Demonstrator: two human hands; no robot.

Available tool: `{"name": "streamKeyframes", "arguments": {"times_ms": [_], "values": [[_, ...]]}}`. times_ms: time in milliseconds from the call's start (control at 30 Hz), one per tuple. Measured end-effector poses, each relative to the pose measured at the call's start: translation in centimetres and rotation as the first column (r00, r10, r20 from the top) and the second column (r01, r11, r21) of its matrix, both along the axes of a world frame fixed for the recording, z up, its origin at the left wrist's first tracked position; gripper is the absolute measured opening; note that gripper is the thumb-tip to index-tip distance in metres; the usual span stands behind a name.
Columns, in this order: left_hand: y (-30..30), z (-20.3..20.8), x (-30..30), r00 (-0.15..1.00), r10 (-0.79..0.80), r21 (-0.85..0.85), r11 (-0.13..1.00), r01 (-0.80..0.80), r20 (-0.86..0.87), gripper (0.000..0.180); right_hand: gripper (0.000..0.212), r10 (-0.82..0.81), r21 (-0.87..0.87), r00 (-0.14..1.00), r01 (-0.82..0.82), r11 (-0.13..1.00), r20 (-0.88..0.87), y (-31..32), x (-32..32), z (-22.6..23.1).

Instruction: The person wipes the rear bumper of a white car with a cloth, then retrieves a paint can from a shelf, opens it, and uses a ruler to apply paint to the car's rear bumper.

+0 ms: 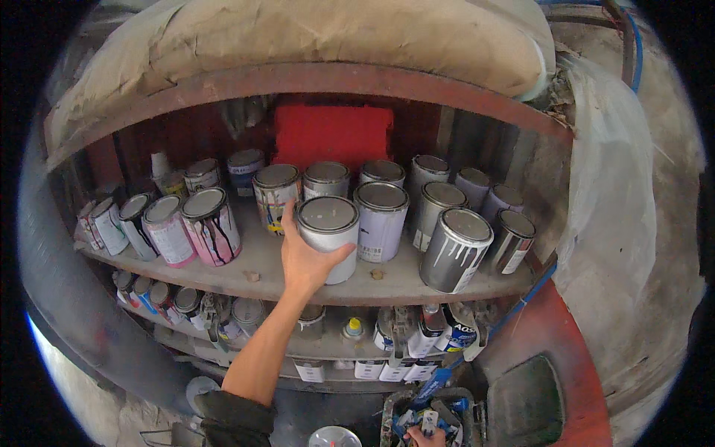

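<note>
Shelf point(398, 281), tins point(326, 180) behind can point(328, 223) in left hand point(307, 259)

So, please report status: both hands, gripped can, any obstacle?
Left hand gripping white can, upright. Right hand low, holding small pale object. Other cans behind.

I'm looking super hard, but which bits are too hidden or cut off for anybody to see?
Head view: the inside of the white can; its lid covers it.
Head view: most fingers of the left hand; the can hides them.
Head view: the rest of the right hand; the lower edge cuts it off.
Head view: the dark bin's bottom; jumbled things cover it.
</note>
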State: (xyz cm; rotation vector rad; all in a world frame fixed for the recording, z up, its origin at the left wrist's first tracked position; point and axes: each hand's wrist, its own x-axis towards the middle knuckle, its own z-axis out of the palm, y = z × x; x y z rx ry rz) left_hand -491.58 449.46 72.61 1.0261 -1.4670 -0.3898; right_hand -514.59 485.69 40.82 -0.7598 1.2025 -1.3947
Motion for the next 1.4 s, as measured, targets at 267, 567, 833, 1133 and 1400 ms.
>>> {"name": "streamKeyframes", "arguments": {"times_ms": [267, 567, 833, 1133, 1400], "values": [[-0.3, 0.5, 3.0, 0.994, 0.108, -0.021, 0.994, -0.108, 0.026, 0.126, 0.038, -0.017, 0.293, 0.972, 0.087, 0.952, -0.235, -1.0, 1.2, 6.9], [1.6, 4.3, -0.3, 0.855, 0.438, -0.650, 0.741, -0.170, 0.276, 0.114, 0.039, -0.070, 0.094, 0.982, 0.088, 0.992, -0.177, -0.5, -0.2, -6.5], [-3.2, 5.8, -9.5, 0.875, 0.130, -0.118, 0.989, -0.084, 0.467, 0.110, 0.041, -0.172, 0.067, 0.841, 0.238, 0.969, -0.513, 0.9, 0.5, -12.4], [-2.3, 11.3, -5.4, 0.885, 0.222, -0.147, 0.973, -0.176, 0.410, 0.117, 0.020, -0.183, 0.095, 0.969, 0.201, 0.975, -0.168, -0.1, -2.0, -7.4], [-1.3, 16.2, -2.8, 0.924, 0.201, -0.176, 0.973, -0.150, 0.324, 0.113, 0.018, -0.178, 0.120, 0.983, 0.182, 0.976, -0.047, -1.3, -2.5, -6.9]]}}
